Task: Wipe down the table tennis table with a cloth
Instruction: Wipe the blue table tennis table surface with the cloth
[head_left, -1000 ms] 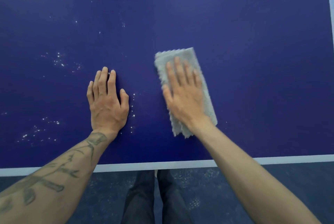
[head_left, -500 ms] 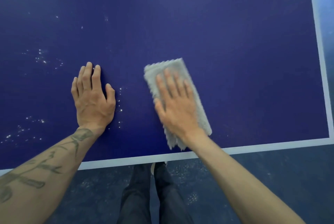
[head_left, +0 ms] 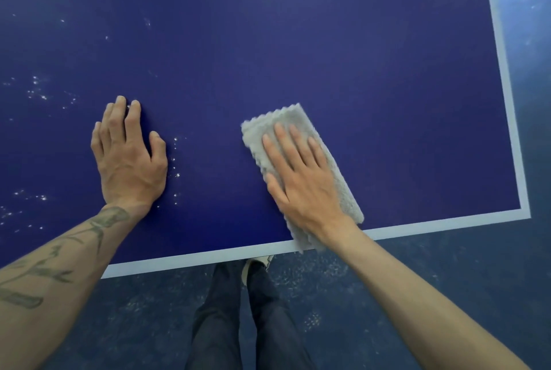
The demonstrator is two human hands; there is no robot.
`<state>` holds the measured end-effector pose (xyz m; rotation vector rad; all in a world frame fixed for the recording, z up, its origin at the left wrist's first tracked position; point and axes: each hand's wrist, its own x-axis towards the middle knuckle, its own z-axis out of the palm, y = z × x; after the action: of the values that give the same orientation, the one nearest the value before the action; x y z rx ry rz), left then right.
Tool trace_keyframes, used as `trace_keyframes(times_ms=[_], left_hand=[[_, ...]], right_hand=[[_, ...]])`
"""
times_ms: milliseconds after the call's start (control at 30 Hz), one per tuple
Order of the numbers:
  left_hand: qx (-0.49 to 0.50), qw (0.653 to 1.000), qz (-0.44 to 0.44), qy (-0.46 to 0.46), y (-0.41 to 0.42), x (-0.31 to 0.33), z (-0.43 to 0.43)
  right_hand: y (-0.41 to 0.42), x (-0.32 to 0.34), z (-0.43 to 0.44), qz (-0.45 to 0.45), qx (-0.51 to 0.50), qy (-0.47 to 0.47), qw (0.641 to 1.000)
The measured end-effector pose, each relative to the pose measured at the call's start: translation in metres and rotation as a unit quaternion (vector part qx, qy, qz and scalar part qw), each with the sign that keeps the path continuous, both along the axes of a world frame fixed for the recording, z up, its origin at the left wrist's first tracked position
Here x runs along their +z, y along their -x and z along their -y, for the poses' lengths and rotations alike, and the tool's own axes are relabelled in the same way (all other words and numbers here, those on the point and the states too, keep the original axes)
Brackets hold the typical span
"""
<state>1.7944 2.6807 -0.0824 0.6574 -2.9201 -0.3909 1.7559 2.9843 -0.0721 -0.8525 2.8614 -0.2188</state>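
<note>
Grey microfibre, folded into a long pad, lies flat on the dark blue table tennis table [head_left: 372,71] near its right front corner, its near end reaching over the white edge line [head_left: 193,259]. The right hand [head_left: 301,178] presses down on this cloth [head_left: 343,187] with palm flat and fingers spread, grasping nothing; the broad, even pressure probably keeps the pad from bunching and lets its whole face rub the surface. The left hand [head_left: 128,158] rests flat and released on the bare tabletop, well apart from the cloth, likely as a brace while the person leans over the edge. White specks [head_left: 176,172] lie just beside that hand's thumb, with more scattered further left [head_left: 38,92], so that side looks unwiped, while the surface around and to the right of the cloth looks clean. My guess is the wiping is part done, with the left portion remaining.
</note>
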Motion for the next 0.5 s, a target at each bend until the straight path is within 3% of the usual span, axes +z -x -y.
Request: trace_keyframes(times_ms=[67,167,267,400,500], left_hand=[[0.0,1.0,0.001,-0.004,0.0,0.001,-0.001],[0.005,1.0,-0.001,-0.003,0.001,0.0,-0.001],[0.003,1.0,-0.002,0.002,0.001,-0.002,-0.001],[0.002,1.0,-0.006,0.006,0.0,-0.005,0.0],[0.004,1.0,-0.009,0.004,0.0,-0.006,0.0]], right_hand=[[-0.013,0.002,-0.039,-0.004,0.008,-0.018,1.0],[0.001,0.008,-0.084,0.009,-0.133,-0.057,0.989],[0.027,0.01,-0.062,0.015,-0.228,-0.032,0.973],[0.011,0.001,0.014,-0.003,-0.14,0.005,0.99],[-0.031,-0.002,0.022,0.005,-0.032,0.03,0.999]])
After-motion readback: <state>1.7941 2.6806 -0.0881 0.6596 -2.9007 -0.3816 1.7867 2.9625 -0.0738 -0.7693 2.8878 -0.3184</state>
